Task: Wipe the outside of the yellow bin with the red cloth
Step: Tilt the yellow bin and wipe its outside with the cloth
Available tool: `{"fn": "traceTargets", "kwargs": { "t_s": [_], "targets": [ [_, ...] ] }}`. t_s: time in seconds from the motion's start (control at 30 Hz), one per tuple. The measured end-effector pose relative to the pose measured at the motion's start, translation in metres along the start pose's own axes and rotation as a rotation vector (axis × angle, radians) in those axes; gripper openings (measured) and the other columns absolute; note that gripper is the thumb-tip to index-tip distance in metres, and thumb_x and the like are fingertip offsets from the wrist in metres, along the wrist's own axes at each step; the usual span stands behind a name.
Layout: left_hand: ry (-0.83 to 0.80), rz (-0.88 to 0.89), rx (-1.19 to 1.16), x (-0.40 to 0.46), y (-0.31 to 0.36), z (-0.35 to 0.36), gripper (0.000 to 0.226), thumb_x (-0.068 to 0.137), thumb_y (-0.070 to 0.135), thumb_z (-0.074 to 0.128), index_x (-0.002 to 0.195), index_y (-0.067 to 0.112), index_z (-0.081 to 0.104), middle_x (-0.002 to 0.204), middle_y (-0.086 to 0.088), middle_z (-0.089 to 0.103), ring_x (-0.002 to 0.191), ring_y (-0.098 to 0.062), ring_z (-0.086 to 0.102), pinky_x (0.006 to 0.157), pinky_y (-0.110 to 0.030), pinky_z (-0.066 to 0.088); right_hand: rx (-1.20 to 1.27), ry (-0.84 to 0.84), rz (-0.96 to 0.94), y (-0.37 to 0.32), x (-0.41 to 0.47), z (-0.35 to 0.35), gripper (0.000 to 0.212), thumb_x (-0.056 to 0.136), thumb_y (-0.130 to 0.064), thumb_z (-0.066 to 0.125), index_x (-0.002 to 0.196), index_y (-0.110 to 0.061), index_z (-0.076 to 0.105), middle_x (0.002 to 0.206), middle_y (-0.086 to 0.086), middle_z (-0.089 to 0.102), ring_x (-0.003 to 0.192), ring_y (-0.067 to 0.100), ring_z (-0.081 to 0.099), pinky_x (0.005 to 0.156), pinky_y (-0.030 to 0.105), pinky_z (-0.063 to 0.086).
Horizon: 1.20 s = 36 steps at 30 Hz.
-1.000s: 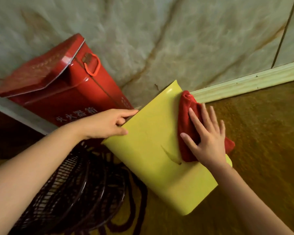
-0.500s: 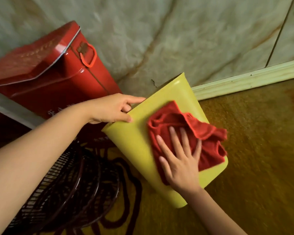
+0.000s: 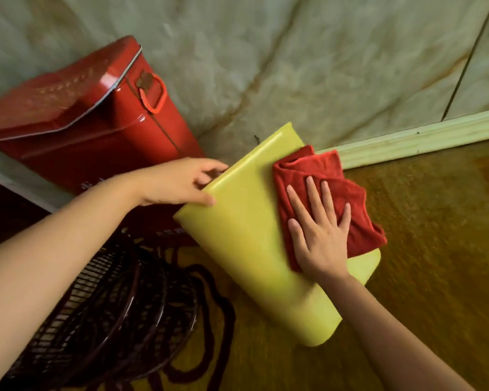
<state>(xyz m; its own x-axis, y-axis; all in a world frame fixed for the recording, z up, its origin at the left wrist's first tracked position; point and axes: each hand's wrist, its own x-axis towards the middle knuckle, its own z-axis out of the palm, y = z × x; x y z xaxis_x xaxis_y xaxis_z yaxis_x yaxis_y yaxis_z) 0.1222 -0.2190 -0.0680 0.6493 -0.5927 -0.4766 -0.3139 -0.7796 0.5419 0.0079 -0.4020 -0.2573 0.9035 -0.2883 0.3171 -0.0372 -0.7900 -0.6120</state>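
Yellow smooth plastic bin [image 3: 246,249] lies tilted on the brown floor [image 3: 435,249]; the left hand [image 3: 181,183] grips its rim, the right hand [image 3: 319,235] presses the crumpled red cloth [image 3: 342,190] flat-palmed onto its side. A glossy red metal box [image 3: 102,131] crowds the bin's far-left side and a dark wire fan guard [image 3: 102,320] its near-left, with open floor to its right.

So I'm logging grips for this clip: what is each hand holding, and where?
Left hand grips the yellow bin at its upper edge. Right hand presses flat on the red cloth, no grip.

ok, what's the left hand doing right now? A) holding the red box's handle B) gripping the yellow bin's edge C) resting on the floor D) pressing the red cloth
B: the left hand grips the yellow bin at its edge, while the right hand presses the red cloth flat.
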Motion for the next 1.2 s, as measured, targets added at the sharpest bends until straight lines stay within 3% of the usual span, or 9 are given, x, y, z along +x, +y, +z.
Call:
{"fn": "traceTargets", "kwargs": {
  "t_s": [0.07, 0.17, 0.43, 0.5, 0.63, 0.8, 1.0, 1.1, 1.2],
  "targets": [
    [-0.030, -0.075, 0.114, -0.023, -0.023, -0.002, 0.035, 0.059, 0.039, 0.077, 0.091, 0.032, 0.063, 0.077, 0.006, 0.074, 0.074, -0.002, 0.061, 0.071, -0.017, 0.049, -0.001, -0.042, 0.057, 0.017, -0.005, 0.001, 0.052, 0.090, -0.050, 0.020, 0.139, -0.052, 0.004, 0.156, -0.012, 0.003, 0.145, 0.013, -0.006, 0.112, 0.063, 0.007],
    [0.084, -0.062, 0.051, -0.039, -0.043, 0.011, 0.006, 0.070, 0.017, 0.073, 0.066, 0.021, 0.070, 0.062, 0.005, 0.073, 0.058, 0.004, 0.054, 0.056, -0.010, 0.041, 0.001, -0.078, 0.080, 0.021, -0.009, 0.000, 0.054, 0.089, -0.052, 0.017, 0.140, -0.049, 0.001, 0.155, -0.011, 0.000, 0.144, 0.014, -0.006, 0.112, 0.062, 0.006],
    [0.367, 0.067, 0.025, -0.016, 0.010, 0.018, 0.026, 0.061, 0.030, 0.073, 0.072, 0.006, 0.070, 0.059, -0.006, 0.067, 0.064, -0.009, 0.053, 0.068, -0.029, 0.042, 0.165, -0.093, -0.087, -0.078, -0.041, -0.024, 0.057, 0.090, -0.057, 0.010, 0.145, -0.041, 0.005, 0.157, -0.012, 0.000, 0.145, 0.013, -0.008, 0.114, 0.056, 0.000],
    [0.276, 0.142, -0.058, -0.009, 0.031, 0.019, 0.010, 0.069, 0.015, 0.071, 0.079, 0.018, 0.071, 0.067, 0.009, 0.072, 0.069, -0.001, 0.060, 0.069, -0.024, 0.047, 0.062, -0.015, -0.089, -0.080, -0.052, -0.027, 0.056, 0.091, -0.053, 0.021, 0.144, -0.042, 0.007, 0.159, -0.005, 0.001, 0.146, 0.021, -0.002, 0.111, 0.061, 0.008],
    [-0.035, 0.206, 0.063, -0.014, 0.034, 0.014, 0.069, 0.071, 0.010, 0.066, 0.120, 0.046, 0.034, 0.124, 0.006, 0.059, 0.111, 0.002, 0.054, 0.098, -0.015, 0.040, 0.051, 0.016, -0.013, -0.036, -0.043, -0.035, 0.058, 0.087, -0.063, 0.021, 0.141, -0.049, 0.005, 0.158, -0.004, 0.006, 0.146, 0.021, 0.003, 0.110, 0.062, 0.018],
    [0.177, 0.167, 0.052, -0.010, 0.031, 0.015, 0.055, 0.076, 0.005, 0.065, 0.117, 0.037, 0.048, 0.068, 0.016, 0.069, 0.068, 0.011, 0.051, 0.069, -0.007, 0.043, 0.302, -0.050, 0.121, 0.006, -0.014, -0.047, 0.055, 0.078, -0.075, 0.010, 0.131, -0.063, 0.000, 0.153, -0.022, 0.000, 0.144, 0.005, -0.007, 0.113, 0.061, 0.006],
    [0.245, 0.327, 0.083, 0.047, 0.126, 0.021, 0.032, 0.077, 0.001, 0.061, 0.108, 0.010, 0.064, 0.068, 0.009, 0.073, 0.055, 0.011, 0.055, 0.061, -0.008, 0.046, 0.397, 0.121, 0.064, 0.000, 0.009, -0.092, 0.053, 0.088, -0.051, 0.018, 0.139, -0.042, 0.004, 0.153, -0.014, 0.008, 0.142, -0.001, 0.004, 0.116, 0.025, 0.007],
    [0.232, 0.400, 0.113, 0.069, 0.163, 0.032, 0.024, 0.074, 0.003, 0.059, 0.095, 0.007, 0.070, 0.047, 0.013, 0.065, 0.050, 0.006, 0.050, 0.056, -0.016, 0.042, 0.081, 0.326, 0.022, -0.002, 0.007, -0.096, 0.057, 0.093, -0.039, 0.020, 0.146, -0.022, 0.009, 0.156, 0.003, 0.011, 0.144, 0.015, 0.010, 0.114, 0.032, 0.014],
    [0.134, 0.427, 0.170, 0.068, 0.150, 0.026, 0.029, 0.077, 0.014, 0.063, 0.104, 0.005, 0.063, 0.078, 0.004, 0.068, 0.063, 0.003, 0.054, 0.065, -0.019, 0.048, 0.030, 0.348, 0.004, 0.023, 0.012, -0.100, 0.055, 0.095, -0.037, 0.021, 0.147, -0.020, 0.012, 0.156, 0.006, 0.014, 0.144, 0.016, 0.013, 0.114, 0.030, 0.015]
  ]
}}
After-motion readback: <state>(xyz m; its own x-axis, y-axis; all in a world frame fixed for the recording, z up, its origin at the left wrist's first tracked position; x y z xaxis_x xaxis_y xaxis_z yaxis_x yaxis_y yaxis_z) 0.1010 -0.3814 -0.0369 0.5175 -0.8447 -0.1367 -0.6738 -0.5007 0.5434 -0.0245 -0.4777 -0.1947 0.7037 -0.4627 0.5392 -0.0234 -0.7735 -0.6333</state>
